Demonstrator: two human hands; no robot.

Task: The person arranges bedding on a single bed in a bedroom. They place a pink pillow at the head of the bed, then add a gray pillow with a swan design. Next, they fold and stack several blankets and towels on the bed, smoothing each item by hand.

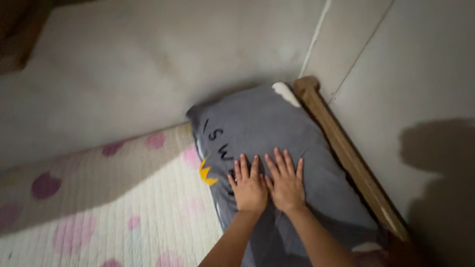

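A grey pillow (267, 123) with dark lettering and a small yellow crown shape lies at the head of a bed, against the wall. My left hand (249, 185) rests flat on its middle, fingers spread, with a ring on one finger. Beside it and touching it, my right hand (285, 180) also presses flat on the pillow with fingers apart. Neither hand holds anything.
A cream quilted bedcover (114, 207) with pink dots spreads to the left. A wooden bed rail (346, 153) runs along the pillow's right side. Pale walls (148, 59) meet behind the pillow. The room is dim.
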